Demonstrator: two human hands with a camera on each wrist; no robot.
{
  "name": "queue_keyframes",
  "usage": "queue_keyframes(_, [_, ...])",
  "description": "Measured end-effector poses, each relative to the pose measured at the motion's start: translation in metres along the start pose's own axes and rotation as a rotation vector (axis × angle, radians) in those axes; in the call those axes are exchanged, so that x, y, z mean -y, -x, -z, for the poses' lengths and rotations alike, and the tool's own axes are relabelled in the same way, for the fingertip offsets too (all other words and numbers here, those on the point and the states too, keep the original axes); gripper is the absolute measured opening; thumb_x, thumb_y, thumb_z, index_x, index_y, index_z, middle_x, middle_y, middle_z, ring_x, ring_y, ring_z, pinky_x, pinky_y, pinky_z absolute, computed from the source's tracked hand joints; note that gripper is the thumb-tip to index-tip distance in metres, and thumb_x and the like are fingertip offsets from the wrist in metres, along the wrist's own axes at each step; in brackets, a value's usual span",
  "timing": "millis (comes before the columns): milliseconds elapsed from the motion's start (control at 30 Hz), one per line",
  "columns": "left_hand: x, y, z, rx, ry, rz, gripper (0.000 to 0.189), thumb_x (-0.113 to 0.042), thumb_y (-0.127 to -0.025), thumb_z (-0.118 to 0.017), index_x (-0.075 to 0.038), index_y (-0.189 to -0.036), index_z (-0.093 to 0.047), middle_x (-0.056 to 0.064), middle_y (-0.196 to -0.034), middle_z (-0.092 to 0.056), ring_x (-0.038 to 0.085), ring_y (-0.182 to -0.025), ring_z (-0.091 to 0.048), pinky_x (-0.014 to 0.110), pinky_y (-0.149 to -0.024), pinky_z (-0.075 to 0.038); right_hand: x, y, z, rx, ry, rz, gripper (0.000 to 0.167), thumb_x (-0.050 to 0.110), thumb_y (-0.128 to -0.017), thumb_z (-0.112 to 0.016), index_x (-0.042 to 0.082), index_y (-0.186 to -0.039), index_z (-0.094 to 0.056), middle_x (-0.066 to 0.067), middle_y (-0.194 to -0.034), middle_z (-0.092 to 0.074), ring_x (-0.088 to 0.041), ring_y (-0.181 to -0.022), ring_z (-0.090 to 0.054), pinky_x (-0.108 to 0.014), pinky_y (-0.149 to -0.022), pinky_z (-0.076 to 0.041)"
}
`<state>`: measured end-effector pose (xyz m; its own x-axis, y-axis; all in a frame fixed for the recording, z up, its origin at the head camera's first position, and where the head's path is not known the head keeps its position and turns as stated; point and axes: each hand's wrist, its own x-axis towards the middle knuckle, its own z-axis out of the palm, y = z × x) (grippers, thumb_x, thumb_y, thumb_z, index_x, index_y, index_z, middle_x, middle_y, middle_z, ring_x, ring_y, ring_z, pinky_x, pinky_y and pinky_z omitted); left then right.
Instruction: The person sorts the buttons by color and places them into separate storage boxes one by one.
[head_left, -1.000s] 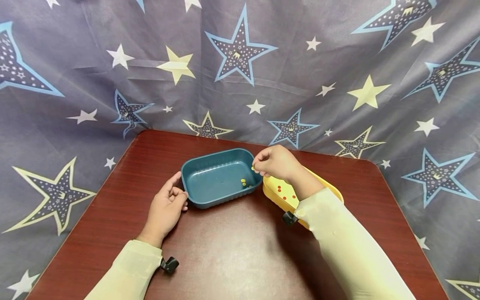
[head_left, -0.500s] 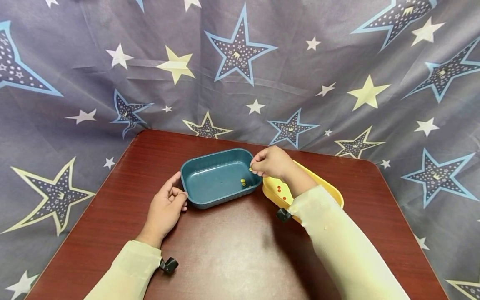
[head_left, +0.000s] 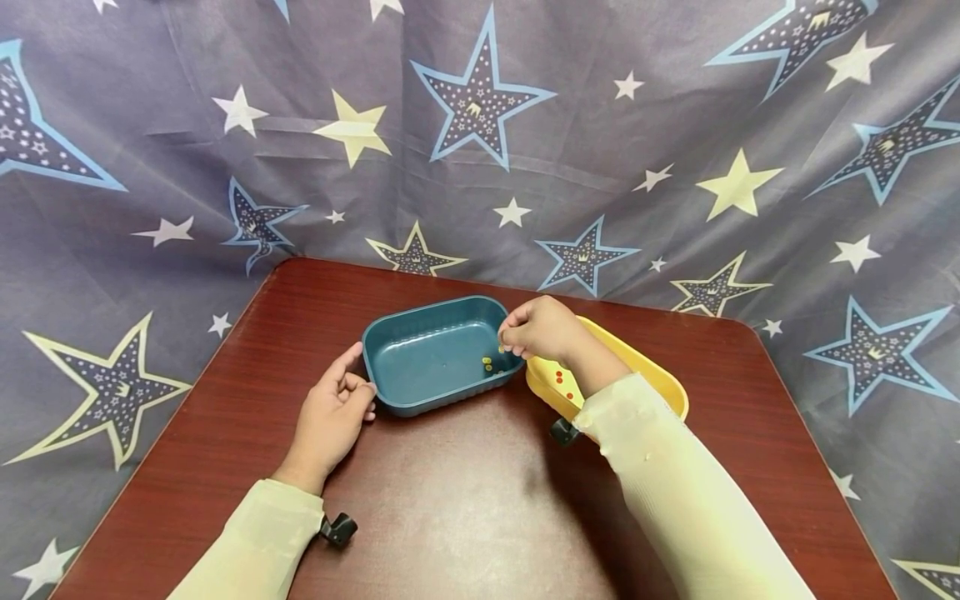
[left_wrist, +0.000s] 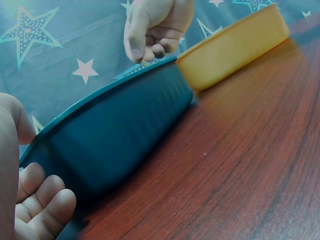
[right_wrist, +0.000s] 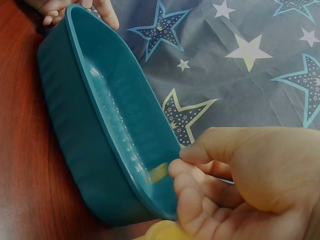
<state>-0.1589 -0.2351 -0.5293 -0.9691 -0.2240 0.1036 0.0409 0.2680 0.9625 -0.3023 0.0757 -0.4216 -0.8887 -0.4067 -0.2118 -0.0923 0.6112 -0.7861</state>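
Observation:
My left hand point(head_left: 330, 412) rests against the left end of a dark teal plastic container point(head_left: 431, 400), index finger at its rim and the others loosely bent by the outer wall. My right hand point(head_left: 543, 333) is over the container's right end, thumb and index fingertips together. Just below those fingertips is a small yellow disc point(head_left: 501, 350). In the right wrist view a blurred yellow disc point(right_wrist: 159, 172) shows beside the index fingertip, with nothing visible between thumb and finger. A few yellow discs point(head_left: 487, 364) lie on the container's floor near its right end.
A yellow container point(head_left: 645, 358) stands right of the teal one, partly hidden under my right forearm. Small red discs point(head_left: 559, 379) lie inside it. Both stand on a reddish-brown table point(head_left: 450, 508), with a star-patterned curtain point(head_left: 300, 83) behind.
My right hand has shifted slightly left and down over the teal container. The yellow disc, earlier pinched at its fingertips, now appears just below them. My left hand stays put.

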Motion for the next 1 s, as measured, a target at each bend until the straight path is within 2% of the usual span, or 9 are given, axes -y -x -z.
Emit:
queue_keyframes(233, [-0.001, 0.0, -0.001, 0.001, 0.002, 0.007, 0.063, -0.015, -0.095, -0.064, -0.03, -0.152, -0.043, 0.013, -0.09, -0.064, 0.03, -0.071, -0.067, 0.034, -0.062, -0.059, -0.004, 0.004, -0.001, 0.01, -0.014, -0.001, 0.012, 0.017, -0.089, -0.074, 0.006, -0.09, -0.078, -0.013, -0.082, -0.071, -0.024, -0.071, -0.066, -0.034, -0.067, -0.06])
queue_keyframes(533, [-0.004, -0.001, -0.002, -0.003, -0.015, 0.013, 0.063, -0.009, -0.095, -0.061, -0.021, -0.153, -0.042, 0.018, -0.089, -0.063, 0.035, -0.072, -0.066, 0.033, -0.062, -0.059, -0.007, 0.01, -0.002, 0.018, -0.022, 0.012, 0.016, 0.016, -0.087, -0.074, 0.002, -0.095, -0.077, -0.011, -0.081, -0.071, -0.02, -0.07, -0.065, -0.033, -0.067, -0.06])
queue_keyframes(767, [-0.014, 0.003, -0.001, -0.01, -0.015, 0.003, 0.062, -0.008, -0.094, -0.061, -0.021, -0.153, -0.043, 0.015, -0.088, -0.063, 0.033, -0.072, -0.067, 0.031, -0.061, -0.059, -0.01, 0.017, -0.003, 0.014, -0.047, 0.037, 0.013, 0.014, -0.088, -0.073, 0.003, -0.094, -0.077, -0.021, -0.09, -0.071, -0.023, -0.071, -0.066, -0.037, -0.068, -0.061])
queue_keyframes(1000, [-0.028, 0.009, 0.0, -0.016, 0.003, 0.013, 0.062, -0.006, -0.094, -0.061, -0.017, -0.152, -0.044, 0.016, -0.088, -0.062, 0.036, -0.074, -0.066, 0.034, -0.064, -0.06, -0.014, 0.027, -0.005, -0.007, -0.035, 0.043, 0.007, 0.017, -0.09, -0.073, 0.012, -0.09, -0.078, -0.011, -0.085, -0.072, -0.027, -0.075, -0.068, -0.043, -0.071, -0.061])
